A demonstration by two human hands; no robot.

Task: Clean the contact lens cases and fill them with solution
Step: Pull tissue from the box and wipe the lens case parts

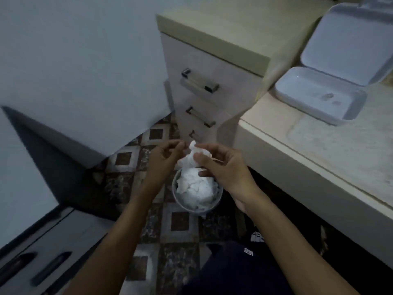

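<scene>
A person's two bare hands meet above a small round waste bin (196, 204) standing on a patterned tile floor (180, 248), the bin heaped to its rim with crumpled white tissues (196, 189). The right hand (221, 167), just above and to the right of the bin, pinches a wad of white tissue (190, 157) between thumb and curled fingers, the wad hanging directly over the bin's opening. The left hand (162, 158), just above and to the left of the bin, has its fingers loosely curled with the tips drawn toward the thumb close beside the top of the wad; whether they touch it cannot be told through the blur. Beyond the bin stands a pale drawer unit (204, 90) with three bar handles down its front. To the bin's right runs a light counter (319, 150), its edge overhanging dark space beside the bin, and on the counter's far end, well apart from the bin, sits an open white hinged box (319, 99) with its lid (348, 50) tilted back; small objects lying in its tray are too blurred to name. No contact lens case can be made out anywhere for certain. To the bin's left rises a large white panel (80, 71), with darker drawer fronts (42, 252) nearer the viewer. Dark clothing (238, 271) shows below the bin, between the forearms.
</scene>
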